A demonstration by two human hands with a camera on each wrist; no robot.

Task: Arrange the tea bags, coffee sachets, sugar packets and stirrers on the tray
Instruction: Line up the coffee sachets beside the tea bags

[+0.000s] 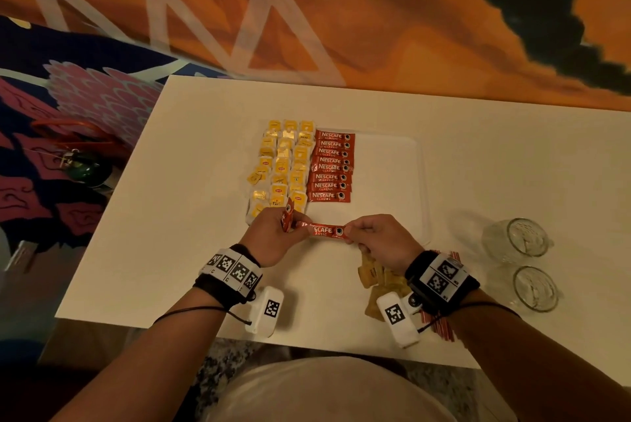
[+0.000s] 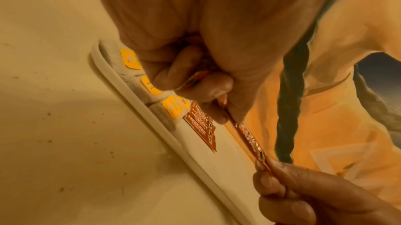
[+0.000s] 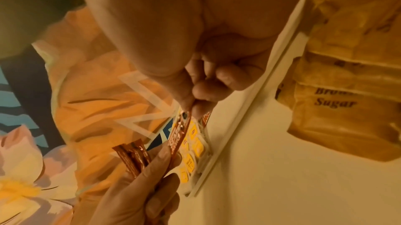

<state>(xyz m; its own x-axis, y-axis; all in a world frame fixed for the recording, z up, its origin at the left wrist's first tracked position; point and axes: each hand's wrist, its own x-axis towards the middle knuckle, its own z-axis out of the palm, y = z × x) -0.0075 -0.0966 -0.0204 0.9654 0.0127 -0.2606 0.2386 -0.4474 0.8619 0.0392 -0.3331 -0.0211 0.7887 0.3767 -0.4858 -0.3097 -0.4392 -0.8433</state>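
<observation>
Both hands are pinching one coffee sachet (image 1: 324,230) flat, left hand (image 1: 273,237) also clutching spares, right hand (image 1: 379,240) steering; probably lining it up under the row on the tray (image 1: 418,182).

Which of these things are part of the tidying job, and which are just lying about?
Part of the job:
tray
tea bags
coffee sachets
held sachet, pinched by left hand and right hand
sugar packets
stirrers

Just lying about:
two glass mugs
</observation>
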